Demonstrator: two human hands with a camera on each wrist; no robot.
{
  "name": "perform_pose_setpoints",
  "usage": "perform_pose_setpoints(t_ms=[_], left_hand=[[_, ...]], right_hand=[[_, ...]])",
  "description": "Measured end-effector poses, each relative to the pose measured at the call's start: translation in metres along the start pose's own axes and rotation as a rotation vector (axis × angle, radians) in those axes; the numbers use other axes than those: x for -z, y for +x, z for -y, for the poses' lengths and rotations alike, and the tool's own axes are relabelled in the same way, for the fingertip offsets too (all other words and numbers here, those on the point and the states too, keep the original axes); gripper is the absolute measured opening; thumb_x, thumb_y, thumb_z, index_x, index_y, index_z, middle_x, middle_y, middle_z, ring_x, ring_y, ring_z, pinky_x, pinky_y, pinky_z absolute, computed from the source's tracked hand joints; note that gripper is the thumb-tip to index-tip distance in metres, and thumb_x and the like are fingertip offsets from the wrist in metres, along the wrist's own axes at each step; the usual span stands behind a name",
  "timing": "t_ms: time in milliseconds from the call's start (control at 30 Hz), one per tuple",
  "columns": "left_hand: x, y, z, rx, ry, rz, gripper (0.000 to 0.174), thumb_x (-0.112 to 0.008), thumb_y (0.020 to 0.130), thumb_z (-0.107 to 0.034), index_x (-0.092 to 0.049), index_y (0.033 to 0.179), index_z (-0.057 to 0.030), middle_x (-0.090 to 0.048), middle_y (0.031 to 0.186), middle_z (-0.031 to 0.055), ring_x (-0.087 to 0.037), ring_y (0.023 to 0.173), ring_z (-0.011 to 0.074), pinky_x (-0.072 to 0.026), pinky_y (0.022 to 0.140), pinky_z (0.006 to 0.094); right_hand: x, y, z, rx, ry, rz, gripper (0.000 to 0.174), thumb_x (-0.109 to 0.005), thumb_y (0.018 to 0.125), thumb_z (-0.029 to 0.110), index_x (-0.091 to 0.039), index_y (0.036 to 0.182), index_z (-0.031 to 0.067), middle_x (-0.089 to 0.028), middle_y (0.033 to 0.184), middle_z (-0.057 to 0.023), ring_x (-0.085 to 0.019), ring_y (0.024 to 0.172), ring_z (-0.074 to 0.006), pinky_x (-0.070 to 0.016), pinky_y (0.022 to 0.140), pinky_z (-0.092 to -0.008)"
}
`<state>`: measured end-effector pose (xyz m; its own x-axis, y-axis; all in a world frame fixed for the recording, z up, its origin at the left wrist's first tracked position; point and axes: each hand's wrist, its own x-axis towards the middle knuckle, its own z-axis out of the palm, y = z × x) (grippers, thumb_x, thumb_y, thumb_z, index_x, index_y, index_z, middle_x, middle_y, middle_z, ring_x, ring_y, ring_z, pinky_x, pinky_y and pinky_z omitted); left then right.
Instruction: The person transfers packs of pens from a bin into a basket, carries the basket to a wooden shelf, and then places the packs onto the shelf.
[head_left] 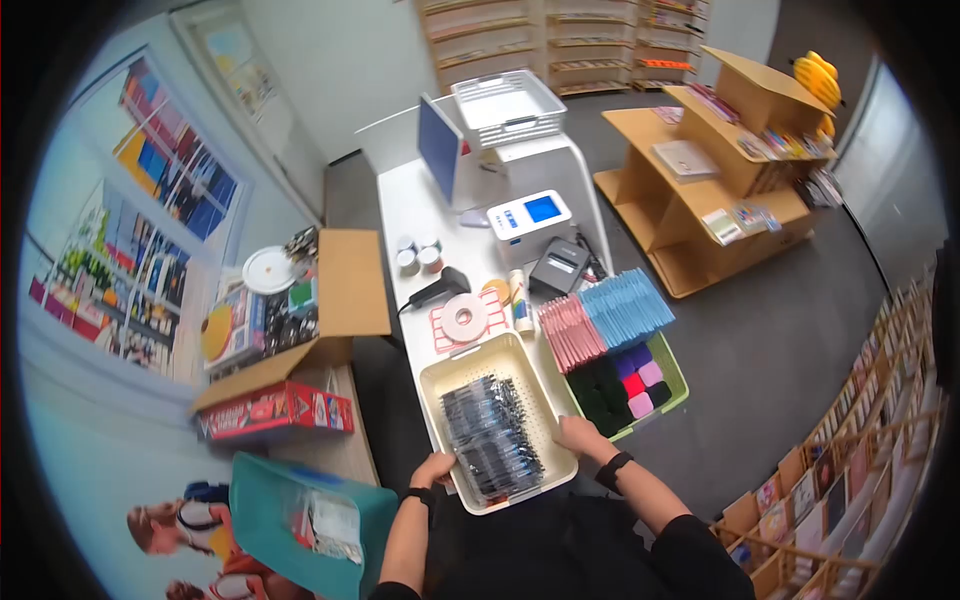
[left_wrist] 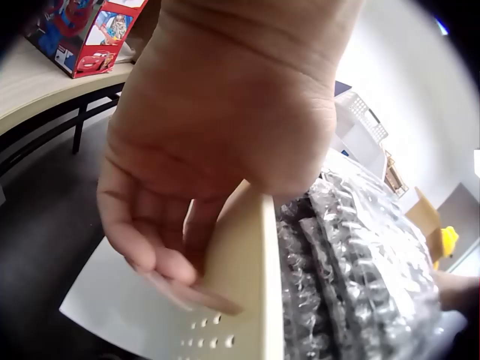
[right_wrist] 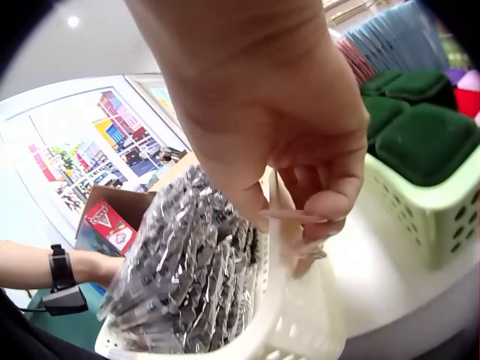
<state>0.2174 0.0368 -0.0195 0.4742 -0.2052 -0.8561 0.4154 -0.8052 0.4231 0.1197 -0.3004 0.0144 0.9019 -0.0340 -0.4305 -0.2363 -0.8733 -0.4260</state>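
Left hand [head_left: 434, 469] and right hand [head_left: 584, 438], fingers in grip round perforated cream plastic basket [head_left: 534, 402] of crinkly bubble-wrap packets [head_left: 490, 430], at desk's [head_left: 405, 207] near edge.

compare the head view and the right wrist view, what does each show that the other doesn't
Only the head view shows the scanner, tape roll and monitor.
Only the right wrist view shows the ceiling light.
Both show the cream basket holding packs, the green basket, the left hand and the right hand.

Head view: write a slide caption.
Left hand and right hand grip a cream basket of plastic-wrapped packs beside a green basket.
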Motion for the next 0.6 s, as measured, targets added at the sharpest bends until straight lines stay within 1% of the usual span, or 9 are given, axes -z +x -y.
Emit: perform_pose_setpoints(t_ms=[100, 167, 233, 300, 367, 433, 500, 567, 600], left_hand=[[0.002, 0.011, 0.003, 0.023, 0.051, 0.069, 0.058, -0.041, 0.088, -0.048, -0.058, 0.113, 0.0024, -0.067, 0.093, 0.0196, -0.068, 0.065, 0.0284, -0.0565, 0.052, 0.0342], [0.0, 0.006, 0.0, -0.104, 0.022, -0.026, 0.046, -0.038, 0.088, -0.029, -0.061, 0.093, 0.0097, -0.067, 0.081, 0.0221, -0.069, 0.064, 0.0298, -0.0563, 0.052, 0.0365], [-0.001, -0.003, -0.003, -0.154, -0.05, -0.055, 0.045, -0.04, 0.087, -0.028, -0.061, 0.095, 0.011, -0.066, 0.084, 0.024, -0.068, 0.063, 0.0308, -0.0561, 0.053, 0.037], [0.003, -0.011, -0.006, -0.157, 0.026, -0.049, 0.044, -0.044, 0.085, -0.028, -0.06, 0.101, 0.0105, -0.066, 0.087, 0.0237, -0.068, 0.068, 0.0318, -0.0548, 0.056, 0.0384], [0.006, -0.013, -0.002, -0.31, 0.129, -0.125, 0.042, -0.047, 0.083, -0.025, -0.059, 0.105, 0.0086, -0.066, 0.092, 0.0237, -0.068, 0.08, 0.0327, -0.0531, 0.063, 0.04], [0.004, -0.04, -0.013, -0.382, 0.089, -0.189, 0.041, -0.048, 0.081, -0.022, -0.06, 0.106, 0.0075, -0.066, 0.098, 0.0246, -0.064, 0.094, 0.034, -0.05, 0.074, 0.0412], [0.01, -0.043, -0.005, -0.399, 0.146, -0.185, 0.04, -0.05, 0.08, -0.021, -0.061, 0.106, 0.007, -0.064, 0.102, 0.0265, -0.062, 0.099, 0.0348, -0.0475, 0.081, 0.0396], [0.018, -0.044, 0.001, -0.375, 0.169, -0.203, 0.039, -0.05, 0.08, -0.02, -0.061, 0.106, 0.0066, -0.064, 0.104, 0.0268, -0.061, 0.101, 0.035, -0.0456, 0.084, 0.0385], [0.021, -0.05, -0.001, -0.42, 0.189, -0.213, 0.039, -0.049, 0.08, -0.019, -0.061, 0.106, 0.0068, -0.065, 0.103, 0.0257, -0.061, 0.101, 0.0334, -0.0456, 0.084, 0.0382]], right_hand=[[-0.007, -0.008, -0.006, -0.076, 0.102, -0.113, 0.036, -0.054, 0.078, 0.023, -0.058, 0.104, -0.0011, -0.065, 0.083, -0.0233, -0.063, 0.079, -0.039, -0.051, 0.071, -0.0486], [-0.014, -0.006, 0.005, -0.099, 0.106, -0.153, 0.034, -0.052, 0.077, 0.02, -0.058, 0.104, -0.001, -0.064, 0.083, -0.0239, -0.063, 0.079, -0.039, -0.0507, 0.071, -0.0488], [-0.017, -0.007, 0.003, -0.036, 0.15, -0.19, 0.031, -0.052, 0.077, 0.019, -0.06, 0.099, -0.0009, -0.064, 0.081, -0.0243, -0.063, 0.077, -0.0397, -0.0504, 0.07, -0.0491], [-0.018, -0.011, 0.006, -0.048, 0.145, -0.167, 0.03, -0.05, 0.08, 0.018, -0.061, 0.1, -0.0006, -0.064, 0.082, -0.024, -0.063, 0.078, -0.0399, -0.0501, 0.071, -0.0492], [-0.012, -0.022, 0.015, -0.045, 0.16, -0.156, 0.028, -0.047, 0.083, 0.016, -0.062, 0.1, 0.0, -0.064, 0.082, -0.0239, -0.062, 0.078, -0.0405, -0.049, 0.07, -0.0503], [-0.013, -0.036, 0.021, -0.025, 0.162, -0.205, 0.028, -0.047, 0.083, 0.015, -0.062, 0.101, -0.0003, -0.064, 0.082, -0.0241, -0.062, 0.077, -0.0406, -0.0488, 0.069, -0.0506], [-0.009, -0.05, 0.027, -0.04, 0.182, -0.209, 0.029, -0.046, 0.083, 0.015, -0.061, 0.102, -0.0003, -0.064, 0.081, -0.0239, -0.062, 0.075, -0.0405, -0.0486, 0.068, -0.0508], [-0.006, -0.059, 0.03, -0.009, 0.254, -0.232, 0.033, -0.046, 0.082, 0.014, -0.06, 0.108, -0.0005, -0.064, 0.081, -0.0238, -0.062, 0.075, -0.0403, -0.0487, 0.067, -0.0507], [-0.002, -0.064, 0.031, 0.013, 0.274, -0.25, 0.035, -0.046, 0.081, 0.014, -0.059, 0.11, -0.001, -0.064, 0.081, -0.0243, -0.062, 0.075, -0.0403, -0.0488, 0.067, -0.0507]])
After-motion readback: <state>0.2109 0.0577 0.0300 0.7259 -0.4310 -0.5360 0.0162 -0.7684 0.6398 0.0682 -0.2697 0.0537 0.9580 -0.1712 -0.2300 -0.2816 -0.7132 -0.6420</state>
